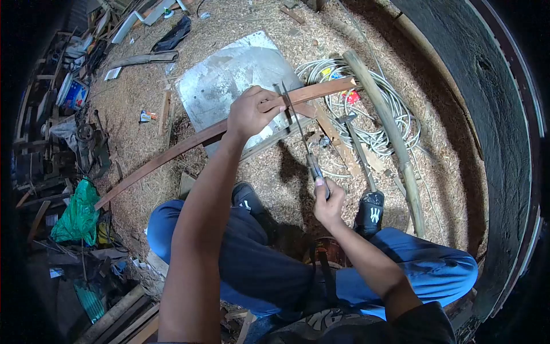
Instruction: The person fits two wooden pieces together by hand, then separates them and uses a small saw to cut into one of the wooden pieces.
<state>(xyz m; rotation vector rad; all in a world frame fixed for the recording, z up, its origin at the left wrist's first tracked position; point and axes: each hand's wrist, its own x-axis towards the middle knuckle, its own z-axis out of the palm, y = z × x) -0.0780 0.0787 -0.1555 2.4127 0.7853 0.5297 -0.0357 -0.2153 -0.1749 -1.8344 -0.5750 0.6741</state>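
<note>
My left hand (250, 112) grips a long, curved reddish-brown wooden strip (172, 153) that runs from lower left to upper right above the sawdust floor. My right hand (327, 200) holds the handle of a thin metal blade (295, 117), whose tip lies across the strip just right of my left hand. My knees in blue trousers and both black shoes show below the hands. Under the strip lies a bent sheet of grey metal (229, 74).
A coil of white cable (378, 114) and a bamboo pole (389, 132) lie to the right, a hammer-like tool (358, 149) between them. Tools, scrap wood and a green bag (77, 215) crowd the left side. A dark curved wall (481, 86) closes the right.
</note>
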